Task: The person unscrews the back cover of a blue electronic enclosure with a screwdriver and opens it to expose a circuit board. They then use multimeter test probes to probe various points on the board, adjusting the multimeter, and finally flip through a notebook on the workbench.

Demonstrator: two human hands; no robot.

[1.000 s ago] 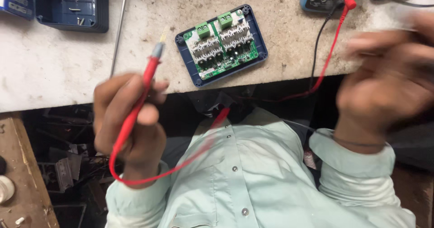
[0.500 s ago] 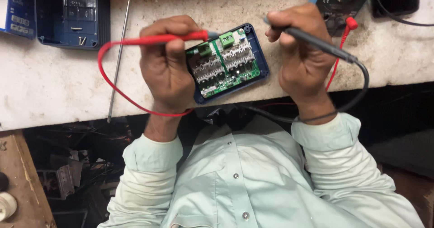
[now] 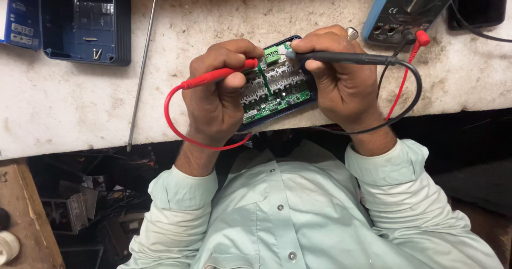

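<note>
head view: the left hand (image 3: 216,95) grips the red probe (image 3: 218,75) and the right hand (image 3: 341,85) the black probe (image 3: 341,58). both tips have now closed onto the green circuit board's (image 3: 274,90) terminal block, just below the multimeter (image 3: 410,7); probing appears underway.

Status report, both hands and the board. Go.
Left hand grips red probe; right hand grips black probe. Both tips at green circuit board. Nothing in the way.

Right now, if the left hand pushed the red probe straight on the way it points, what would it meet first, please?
Probably the green terminal block on the circuit board: the left hand aims the red probe rightward at it. Beyond sits the black probe's tip, held by the right hand. Whether it already touches is unclear.
</note>
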